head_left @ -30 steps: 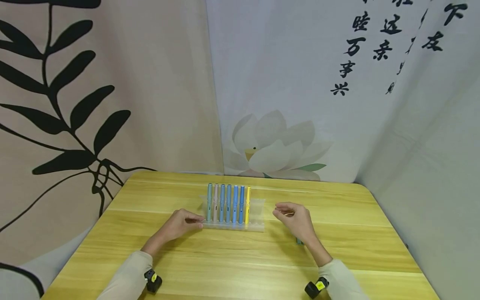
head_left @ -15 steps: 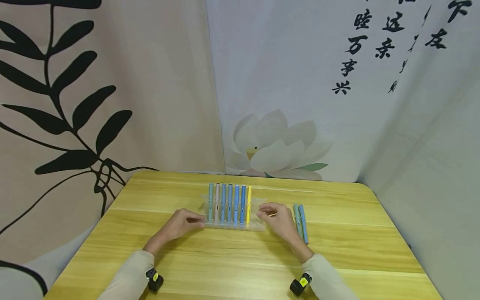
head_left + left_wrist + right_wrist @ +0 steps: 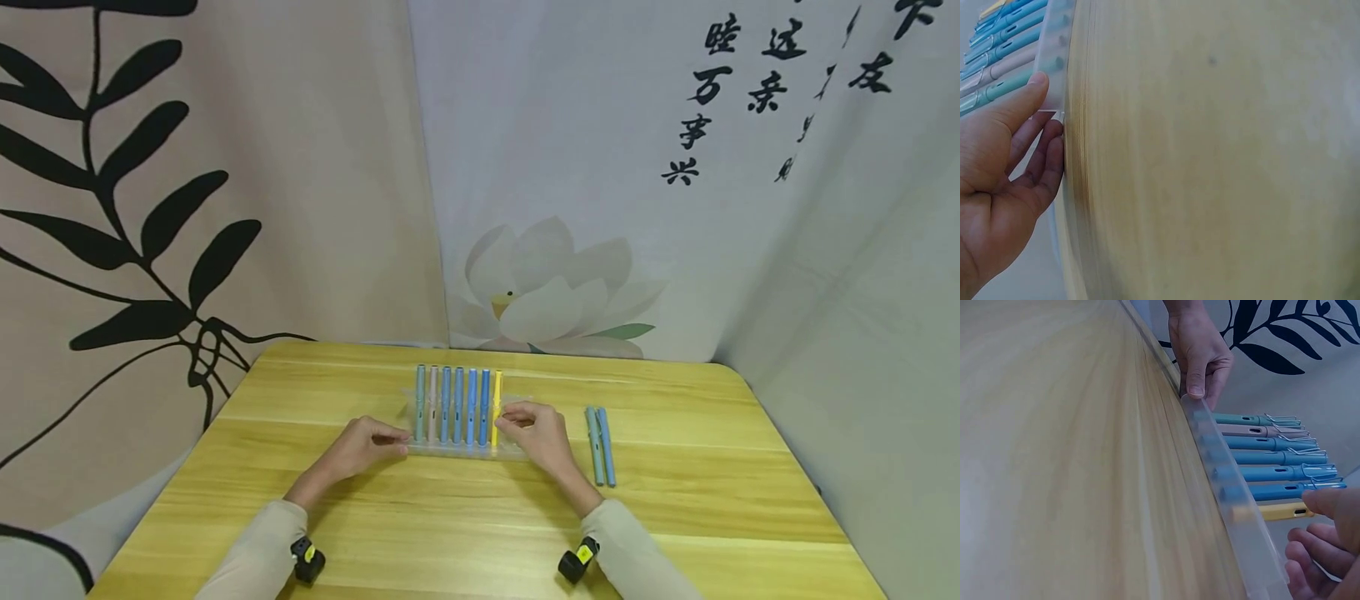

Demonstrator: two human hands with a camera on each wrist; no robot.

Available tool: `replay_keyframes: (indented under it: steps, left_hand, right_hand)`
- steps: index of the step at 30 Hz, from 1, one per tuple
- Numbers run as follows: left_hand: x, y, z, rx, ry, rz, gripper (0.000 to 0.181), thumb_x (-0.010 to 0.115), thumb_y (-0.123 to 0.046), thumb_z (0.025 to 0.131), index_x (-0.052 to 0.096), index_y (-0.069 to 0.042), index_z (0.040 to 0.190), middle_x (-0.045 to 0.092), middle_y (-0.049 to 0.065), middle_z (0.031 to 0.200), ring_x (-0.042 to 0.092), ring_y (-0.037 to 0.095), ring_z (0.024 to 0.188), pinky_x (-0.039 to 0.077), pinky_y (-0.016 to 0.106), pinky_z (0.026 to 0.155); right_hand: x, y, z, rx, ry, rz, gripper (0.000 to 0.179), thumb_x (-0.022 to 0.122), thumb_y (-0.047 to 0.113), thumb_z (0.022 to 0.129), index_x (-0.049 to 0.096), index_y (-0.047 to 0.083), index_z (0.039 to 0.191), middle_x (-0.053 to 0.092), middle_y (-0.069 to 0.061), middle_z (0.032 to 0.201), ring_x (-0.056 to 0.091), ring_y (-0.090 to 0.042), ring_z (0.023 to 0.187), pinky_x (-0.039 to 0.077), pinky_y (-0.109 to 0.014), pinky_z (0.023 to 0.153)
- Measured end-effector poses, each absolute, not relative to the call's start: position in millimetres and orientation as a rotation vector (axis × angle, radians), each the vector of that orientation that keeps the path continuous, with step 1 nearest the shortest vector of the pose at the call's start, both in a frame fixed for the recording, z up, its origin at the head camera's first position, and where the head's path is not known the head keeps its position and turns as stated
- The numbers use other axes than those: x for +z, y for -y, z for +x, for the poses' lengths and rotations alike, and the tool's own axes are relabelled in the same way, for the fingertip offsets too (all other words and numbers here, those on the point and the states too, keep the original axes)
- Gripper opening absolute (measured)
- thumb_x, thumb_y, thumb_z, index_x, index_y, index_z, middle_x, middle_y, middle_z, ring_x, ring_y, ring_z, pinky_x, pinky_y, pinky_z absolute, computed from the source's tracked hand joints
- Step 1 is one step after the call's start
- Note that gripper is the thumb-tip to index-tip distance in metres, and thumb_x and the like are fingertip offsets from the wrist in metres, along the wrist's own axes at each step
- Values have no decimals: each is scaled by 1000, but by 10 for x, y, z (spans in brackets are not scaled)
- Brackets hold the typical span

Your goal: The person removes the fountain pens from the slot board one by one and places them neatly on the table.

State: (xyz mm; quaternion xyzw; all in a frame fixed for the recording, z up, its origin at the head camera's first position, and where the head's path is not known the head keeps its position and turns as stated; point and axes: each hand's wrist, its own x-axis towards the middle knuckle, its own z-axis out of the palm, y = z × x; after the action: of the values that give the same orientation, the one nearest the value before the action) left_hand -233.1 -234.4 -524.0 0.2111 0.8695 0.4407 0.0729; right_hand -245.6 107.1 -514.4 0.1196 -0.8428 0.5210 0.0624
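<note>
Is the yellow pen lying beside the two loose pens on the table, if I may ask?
No, the yellow pen stands in the clear rack, at the row's end.

Racked pens (image 3: 458, 404): one is green, one dusty pink, four blue, one yellow. The rack (image 3: 450, 452) is colourless and translucent. Of the loose pens (image 3: 595, 446), one is green, one blue. The tabletop (image 3: 450, 525) shows yellow, streaked wood grain. The left backdrop (image 3: 330, 167) is beige, printed with black leaves (image 3: 182, 215).

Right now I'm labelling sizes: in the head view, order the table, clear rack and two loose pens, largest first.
Table
Clear rack
Loose green pen and loose blue pen: too alike to rank
</note>
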Motion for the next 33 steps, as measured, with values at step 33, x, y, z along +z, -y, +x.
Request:
replay_keyframes:
  steps: [33]
  left_hand:
    - [-5221,2347,-2329,1326,-2604,644,31,72,-23,97,75,-2,120,75,11,117,72,24,104,58,28,84]
  right_hand:
    - [-5047,-979,-2473,1533,2557,318,17,82,15,88,80,7,102,78,-4,91,73,-17,81,60,-28,70]
